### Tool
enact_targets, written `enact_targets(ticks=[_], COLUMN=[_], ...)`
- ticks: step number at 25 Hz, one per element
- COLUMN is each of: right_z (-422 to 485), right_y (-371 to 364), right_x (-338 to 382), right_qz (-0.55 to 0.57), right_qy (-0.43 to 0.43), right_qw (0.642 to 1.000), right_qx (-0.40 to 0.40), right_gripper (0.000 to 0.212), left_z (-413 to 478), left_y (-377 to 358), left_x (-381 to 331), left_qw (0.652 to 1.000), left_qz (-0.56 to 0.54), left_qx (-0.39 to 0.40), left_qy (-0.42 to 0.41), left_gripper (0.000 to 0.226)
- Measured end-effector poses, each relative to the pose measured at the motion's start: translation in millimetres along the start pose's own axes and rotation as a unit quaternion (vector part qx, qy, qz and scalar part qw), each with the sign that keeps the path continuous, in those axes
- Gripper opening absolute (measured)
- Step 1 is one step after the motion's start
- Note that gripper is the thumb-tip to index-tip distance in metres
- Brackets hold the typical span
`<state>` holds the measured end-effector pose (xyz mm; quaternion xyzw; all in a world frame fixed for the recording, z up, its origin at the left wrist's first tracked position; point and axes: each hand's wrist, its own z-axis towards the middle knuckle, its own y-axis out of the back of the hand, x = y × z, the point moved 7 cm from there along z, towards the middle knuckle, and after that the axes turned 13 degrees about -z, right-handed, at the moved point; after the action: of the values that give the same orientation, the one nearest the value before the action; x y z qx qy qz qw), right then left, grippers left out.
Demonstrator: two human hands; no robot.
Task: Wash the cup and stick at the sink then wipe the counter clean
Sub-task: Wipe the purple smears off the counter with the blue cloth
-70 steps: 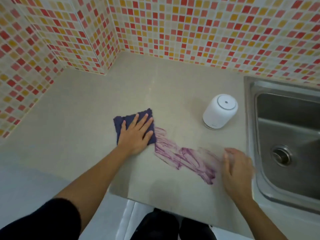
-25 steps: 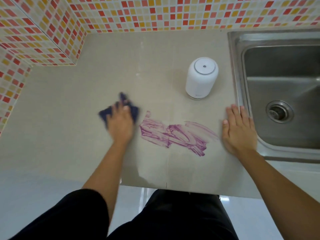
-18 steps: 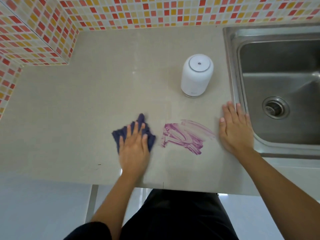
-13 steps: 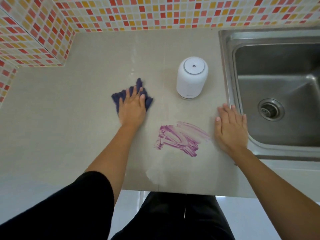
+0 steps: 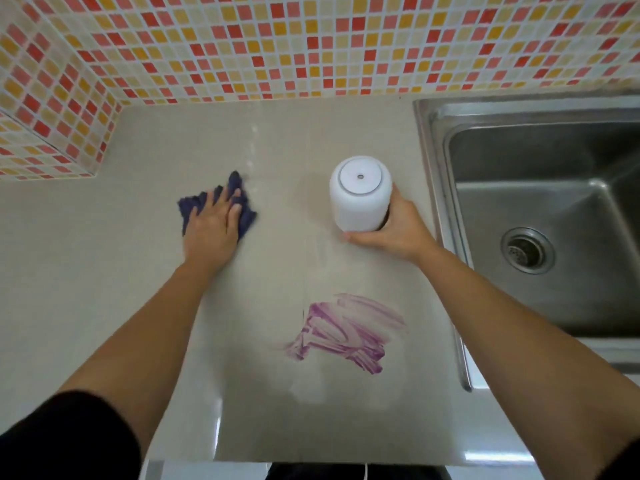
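My left hand (image 5: 211, 226) presses flat on a crumpled dark blue cloth (image 5: 242, 211) on the beige counter (image 5: 104, 271), left of centre. My right hand (image 5: 394, 228) grips the lower side of a white cylindrical container (image 5: 360, 192) that stands upright near the sink, fingers wrapped round its base. A purple smear (image 5: 346, 330) lies on the counter nearer to me, between my two forearms. No cup or stick is in view.
A steel sink (image 5: 540, 220) with a round drain (image 5: 526, 251) takes up the right side. Mosaic-tiled wall (image 5: 311, 46) runs along the back, with a tiled ledge (image 5: 45, 147) at the left. The counter's front edge is just below the smear.
My right hand left the counter by the sink and took hold of the white container. My left hand stays on the cloth at the left. The purple smear has shrunk from the left.
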<state>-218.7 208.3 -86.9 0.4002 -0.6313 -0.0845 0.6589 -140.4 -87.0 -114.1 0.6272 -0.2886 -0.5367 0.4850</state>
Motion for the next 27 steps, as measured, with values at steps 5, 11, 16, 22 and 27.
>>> enact_targets(ticks=[5, 11, 16, 22, 27], right_z=[25, 41, 46, 51, 45], right_y=[59, 94, 100, 106, 113], right_x=[12, 18, 21, 26, 14], right_qz=[0.057, 0.048, 0.039, 0.015, 0.024], right_qy=[0.013, 0.046, 0.069, 0.078, 0.068], right_qw=[0.990, 0.992, 0.990, 0.991, 0.989], right_qx=[-0.127, -0.104, -0.113, -0.109, -0.126], right_gripper=[0.089, 0.079, 0.076, 0.085, 0.093], left_z=[21, -48, 57, -44, -1], left_y=[-43, -15, -49, -90, -53], left_x=[-94, -32, -91, -195, -114], left_qw=[0.985, 0.961, 0.992, 0.927, 0.957], left_qz=[-0.027, -0.017, 0.034, 0.028, 0.023], left_qx=[0.076, 0.143, 0.103, 0.188, 0.169], left_qy=[-0.153, -0.238, -0.066, -0.322, -0.233], left_gripper=[0.047, 0.048, 0.060, 0.059, 0.061])
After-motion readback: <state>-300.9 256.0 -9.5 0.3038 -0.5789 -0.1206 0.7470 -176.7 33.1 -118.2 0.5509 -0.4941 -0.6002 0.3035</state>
